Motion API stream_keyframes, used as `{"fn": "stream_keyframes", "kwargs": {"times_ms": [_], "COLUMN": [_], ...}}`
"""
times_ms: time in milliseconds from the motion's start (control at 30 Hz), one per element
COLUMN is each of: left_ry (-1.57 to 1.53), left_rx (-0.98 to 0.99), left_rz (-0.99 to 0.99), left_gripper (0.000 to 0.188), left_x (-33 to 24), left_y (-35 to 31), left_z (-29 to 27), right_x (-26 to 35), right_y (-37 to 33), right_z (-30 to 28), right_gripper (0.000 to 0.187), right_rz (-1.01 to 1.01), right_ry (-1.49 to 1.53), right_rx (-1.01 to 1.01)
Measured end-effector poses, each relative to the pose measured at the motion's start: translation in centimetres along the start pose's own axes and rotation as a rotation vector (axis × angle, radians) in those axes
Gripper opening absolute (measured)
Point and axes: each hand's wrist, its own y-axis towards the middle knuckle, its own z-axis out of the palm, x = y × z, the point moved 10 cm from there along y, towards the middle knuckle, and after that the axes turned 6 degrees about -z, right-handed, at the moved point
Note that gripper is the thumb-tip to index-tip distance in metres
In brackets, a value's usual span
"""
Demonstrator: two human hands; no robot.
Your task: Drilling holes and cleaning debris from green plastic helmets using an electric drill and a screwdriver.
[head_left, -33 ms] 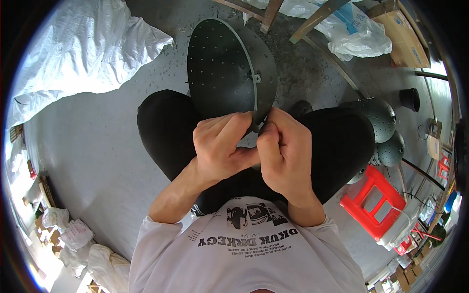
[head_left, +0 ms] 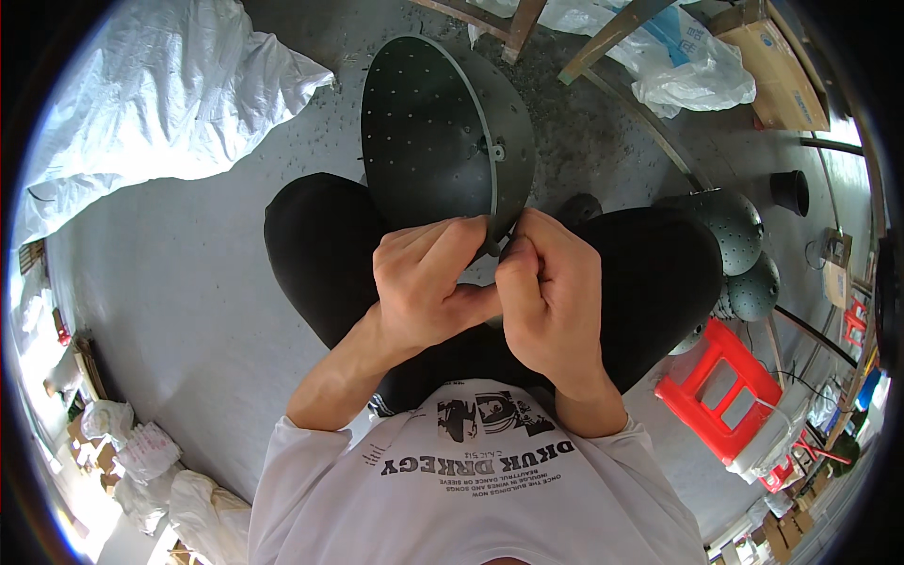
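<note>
A dark green, bowl-shaped shell (head_left: 424, 141) dotted with small holes stands tilted on its side between my knees, its hollow facing left. My left hand (head_left: 424, 282) is closed on the near end of its rim. Right beside it, my right hand (head_left: 554, 292) pinches the same end from the outer side. A small tab pokes out of the rim between the two hands; the fingertips themselves are mostly hidden. Halfway up the rim sits another small tab with a hole (head_left: 498, 152).
My black-clad knees flank the shell. More dotted green shells (head_left: 730, 231) lie beyond my right knee, near a red stool (head_left: 723, 391) and a black pot (head_left: 790, 192). Silvery sheeting (head_left: 179, 94) covers the far left. Metal legs (head_left: 612, 40) and a cardboard box (head_left: 774, 71) stand at the far right.
</note>
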Motion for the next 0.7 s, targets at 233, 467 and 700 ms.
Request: {"fn": "stream_keyframes", "kwargs": {"times_ms": [233, 467, 700], "left_ry": [-0.005, 0.002, -0.02], "left_rx": [-0.019, 0.013, 0.016], "left_rz": [-0.011, 0.002, -0.025], "left_gripper": [0.03, 0.023, 0.023], "left_x": [0.11, -0.02, -0.08], "left_y": [0.04, -0.15, 0.07], "left_z": [0.23, 0.46, 0.72], "right_x": [0.06, -0.07, -0.25], "right_y": [0.03, -0.05, -0.16], "right_z": [-0.18, -0.36, -0.6], "right_gripper": [0.013, 0.014, 0.016], "right_rz": [0.023, 0.028, 0.032], "right_ry": [-0.027, -0.068, -0.092], "right_rx": [0.011, 0.026, 0.023]}}
